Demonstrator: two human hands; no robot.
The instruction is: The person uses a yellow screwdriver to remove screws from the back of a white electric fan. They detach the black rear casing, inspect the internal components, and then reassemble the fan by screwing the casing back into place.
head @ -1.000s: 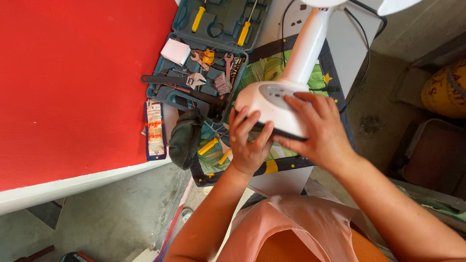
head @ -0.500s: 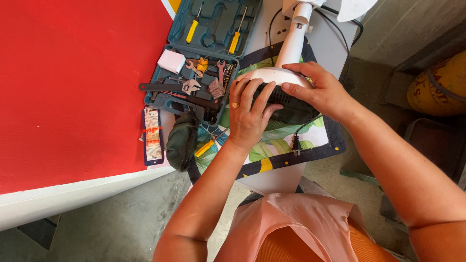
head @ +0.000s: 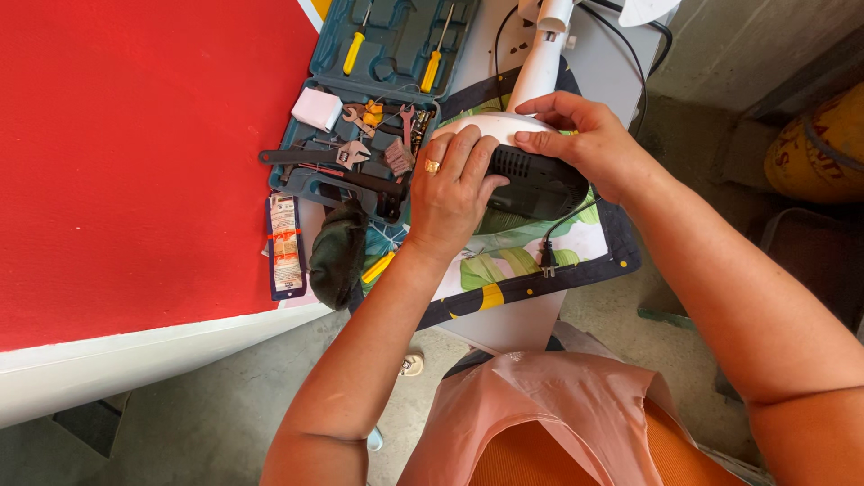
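A broad red table (head: pixel 135 153) is seen to the left of the fan base, and a smaller white table (head: pixel 504 324) is found beneath the fan base, covered there by a leaf-patterned cloth (head: pixel 522 256) with a dark border. An open teal tool case (head: pixel 387 54) lies up and to the left of the fan base, with two yellow-handled screwdrivers clipped in its lid and wrenches, a hammer and small parts loose in its tray. The fan base (head: pixel 517 166), white on its upper side and black with a vented grille on the side facing the camera, is tipped on edge on the cloth, and its white pole (head: pixel 540 58) runs away from it toward the top of the view. The left hand (head: pixel 450 193), wearing a ring, is laid over the near left part of the base with its fingers spread and pressed against it; the right hand (head: pixel 589 144) is curled over the far right edge, so the base is held between both hands. A dark green pouch (head: pixel 337 252) and a flat printed packet (head: pixel 285 245) lie to the lower left of the base, and a black plug (head: pixel 546 261) rests just below it. No tool is held and no cover is seen to be removed, so the work on the base is judged to be at an early stage, with the base only positioned.
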